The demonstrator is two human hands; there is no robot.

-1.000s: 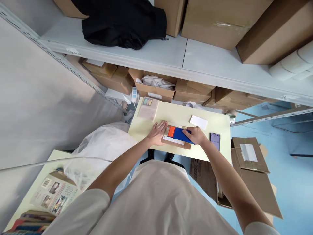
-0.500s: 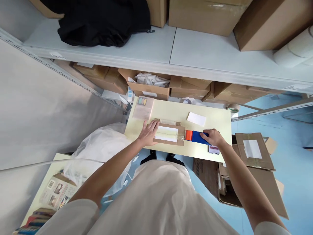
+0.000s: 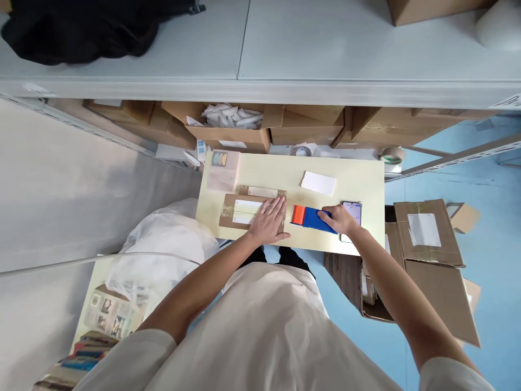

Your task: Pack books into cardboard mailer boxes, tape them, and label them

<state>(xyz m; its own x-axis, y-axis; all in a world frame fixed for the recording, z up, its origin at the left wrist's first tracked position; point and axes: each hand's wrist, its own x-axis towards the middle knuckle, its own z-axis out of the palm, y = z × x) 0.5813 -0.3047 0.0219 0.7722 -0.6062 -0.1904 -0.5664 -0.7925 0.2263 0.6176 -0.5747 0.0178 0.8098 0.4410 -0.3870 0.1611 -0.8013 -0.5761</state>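
My left hand [image 3: 267,221] lies flat, fingers stretched, on the right end of a cardboard box [image 3: 228,210]. That box has clear tape on it and a white label [image 3: 244,210], partly under the hand. To the right of the box, my right hand [image 3: 340,218] is wrapped round the blue body of a tape dispenser [image 3: 315,219] with an orange front end. The dispenser's front is apart from the box. A phone [image 3: 351,210] with its screen lit lies partly behind my right hand. Above the dispenser, a white slip of paper [image 3: 318,183] rests on the table.
A pale box [image 3: 223,171] stands on the table's [image 3: 268,168] left corner. Behind are a shelf [image 3: 345,60] and an open carton [image 3: 232,134] of white packets. Opened cardboard boxes [image 3: 435,282] sit on the floor at right, and a white plastic bag [image 3: 163,233] at left.
My left hand has slid rightward to the box's right end. The box now sits further left, apart from the dispenser in my right hand. More of the phone shows, and the view has shifted.
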